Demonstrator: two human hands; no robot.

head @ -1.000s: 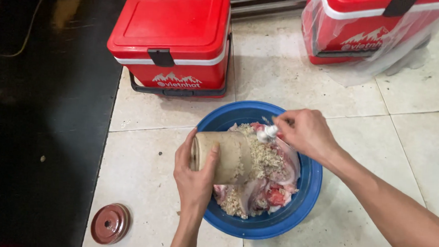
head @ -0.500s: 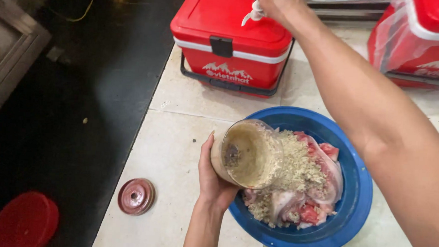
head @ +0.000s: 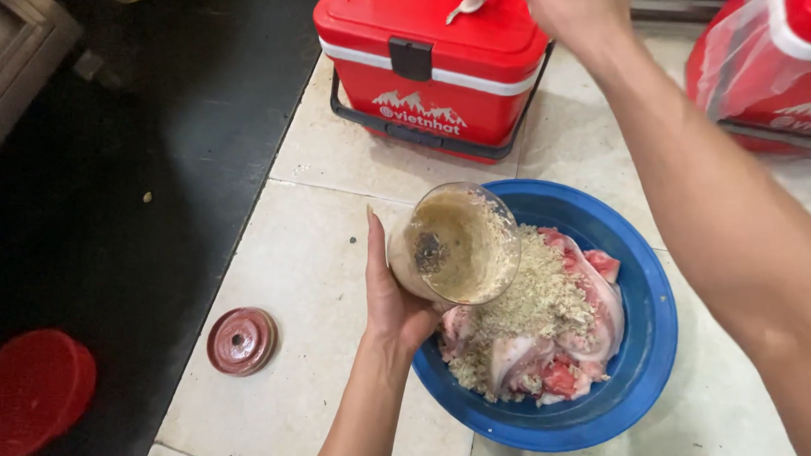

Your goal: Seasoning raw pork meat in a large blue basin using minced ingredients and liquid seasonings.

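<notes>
On the tiled floor, seen from the head camera, a blue basin (head: pixel 641 357) is set, filled with pale and pink pieces of raw meat (head: pixel 555 353) heaped over with a coarse beige crumbly seasoning (head: pixel 539 293). A clear jar (head: pixel 455 244) is held tipped on its side over the basin's left rim, its open mouth turned toward the camera and the meat; the inside is coated with brownish residue, with a dark clump near the bottom. The jar is gripped by the left hand (head: pixel 393 296), whose palm is wrapped round the jar from beneath and the left, the thumb laid up along the near side; the fingers are hidden behind the glass. The jar's mouth is touching or just above the seasoning heap; which cannot be told.

The right hand (head: pixel 570 12) is raised at the top edge of the view, above a red cooler box (head: pixel 431 60) with a black latch and white band. Most of that hand is cut off by the frame; a small white object (head: pixel 470 1) hangs just beside it, and whether it is pinched cannot be told. The right forearm crosses diagonally over the basin's right side.

A round reddish-brown lid (head: pixel 241 339) lies flat on the tiles left of the basin, well apart from the jar. A red round lid or bowl (head: pixel 24 394) sits on the dark floor at lower left. A second red cooler (head: pixel 777 71), under clear plastic, stands at upper right.
</notes>
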